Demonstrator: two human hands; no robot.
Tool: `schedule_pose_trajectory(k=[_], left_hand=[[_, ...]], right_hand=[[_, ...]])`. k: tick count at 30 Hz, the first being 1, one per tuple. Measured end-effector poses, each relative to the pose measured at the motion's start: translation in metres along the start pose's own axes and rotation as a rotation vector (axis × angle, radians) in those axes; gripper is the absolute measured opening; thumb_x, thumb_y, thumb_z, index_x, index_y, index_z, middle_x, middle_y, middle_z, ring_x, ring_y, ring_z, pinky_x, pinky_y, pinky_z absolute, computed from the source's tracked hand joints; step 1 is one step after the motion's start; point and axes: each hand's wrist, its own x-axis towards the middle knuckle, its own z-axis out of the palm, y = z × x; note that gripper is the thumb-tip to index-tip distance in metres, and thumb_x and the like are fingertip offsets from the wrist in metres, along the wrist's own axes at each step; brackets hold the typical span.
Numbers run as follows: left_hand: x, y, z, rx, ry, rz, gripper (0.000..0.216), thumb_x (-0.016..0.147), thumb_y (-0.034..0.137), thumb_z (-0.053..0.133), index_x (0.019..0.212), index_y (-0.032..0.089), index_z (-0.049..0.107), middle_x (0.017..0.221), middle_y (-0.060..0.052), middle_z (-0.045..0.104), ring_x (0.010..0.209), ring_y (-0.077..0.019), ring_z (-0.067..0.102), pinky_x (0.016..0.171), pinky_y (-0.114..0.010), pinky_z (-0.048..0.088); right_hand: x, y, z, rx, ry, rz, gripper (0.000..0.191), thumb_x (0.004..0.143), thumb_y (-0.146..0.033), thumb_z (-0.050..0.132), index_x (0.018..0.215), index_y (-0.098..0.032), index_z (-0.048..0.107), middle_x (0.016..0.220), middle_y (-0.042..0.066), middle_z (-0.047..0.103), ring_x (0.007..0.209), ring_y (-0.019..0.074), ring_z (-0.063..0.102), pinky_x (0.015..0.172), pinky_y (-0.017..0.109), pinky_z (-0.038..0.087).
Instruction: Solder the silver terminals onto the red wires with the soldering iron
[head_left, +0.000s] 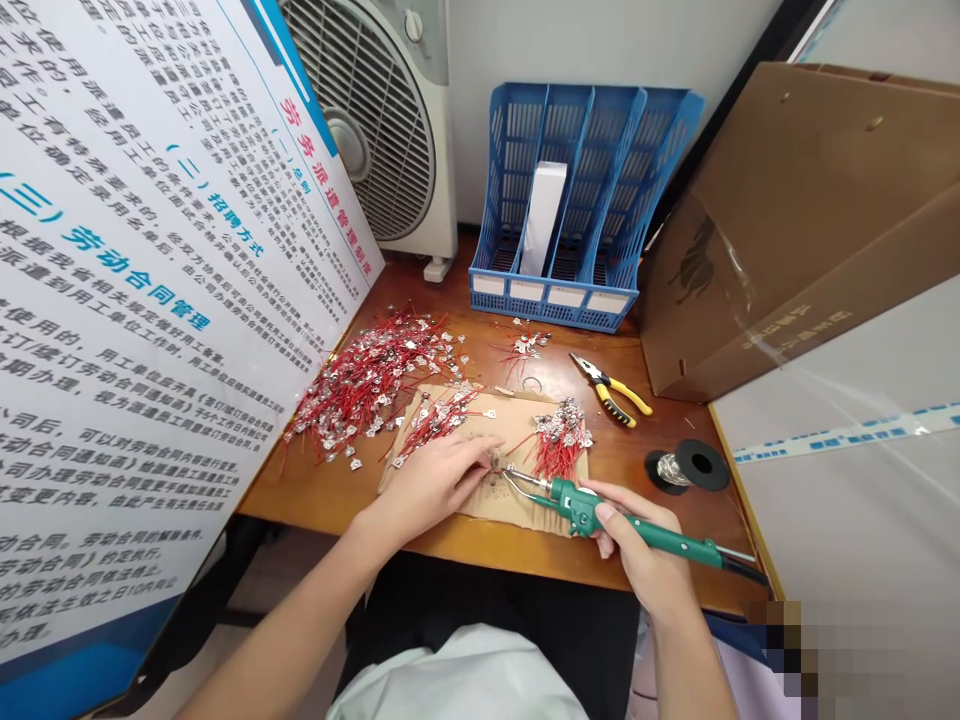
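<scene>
My right hand (637, 555) grips a green soldering iron (637, 525) by its handle, its metal tip aimed left at a spot on a cardboard sheet (517, 500). My left hand (442, 475) rests on that sheet with its fingers pinched on a small metal piece with a red wire (491, 462), right at the iron's tip. A small bunch of red-wired pieces (561, 440) lies just behind the iron. Another bunch (435, 415) lies behind my left hand.
A large heap of red wires with metal tabs (367, 380) covers the desk's left. Yellow-handled pliers (611, 390) and a solder spool (686, 466) lie at the right. A blue file rack (585, 200), a fan (382, 120), a printed board (150, 280) and a cardboard box (795, 220) stand around.
</scene>
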Motion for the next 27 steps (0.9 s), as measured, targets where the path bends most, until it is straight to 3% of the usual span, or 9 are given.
schedule_pose_trajectory(k=[13, 20, 27], left_hand=[[0.001, -0.007, 0.002, 0.059, 0.045, 0.073, 0.033, 0.119, 0.024, 0.058, 0.149, 0.022, 0.072, 0.114, -0.008, 0.086, 0.108, -0.0260, 0.080, 0.098, -0.038, 0.064], [0.001, -0.012, 0.007, 0.128, 0.166, 0.196, 0.025, 0.120, 0.025, 0.060, 0.139, 0.020, 0.075, 0.105, -0.006, 0.085, 0.095, -0.0240, 0.081, 0.086, -0.035, 0.066], [-0.001, -0.006, 0.006, 0.114, 0.162, 0.164, 0.028, 0.118, 0.023, 0.060, 0.143, 0.019, 0.075, 0.107, -0.008, 0.085, 0.097, -0.0233, 0.082, 0.091, -0.035, 0.068]], right_hand=[[0.000, 0.002, 0.000, 0.010, 0.007, 0.018, 0.033, 0.102, -0.043, 0.078, 0.122, -0.021, 0.094, 0.055, -0.001, 0.063, 0.056, 0.0203, 0.060, 0.064, 0.035, 0.053], [-0.003, 0.000, 0.001, -0.046, 0.032, 0.013, 0.033, 0.101, -0.042, 0.076, 0.120, -0.022, 0.094, 0.055, -0.002, 0.063, 0.057, 0.0196, 0.063, 0.065, 0.033, 0.056], [-0.005, -0.006, 0.004, -0.116, 0.068, -0.005, 0.034, 0.099, -0.040, 0.074, 0.117, -0.022, 0.096, 0.054, -0.001, 0.064, 0.058, 0.0220, 0.069, 0.064, 0.034, 0.060]])
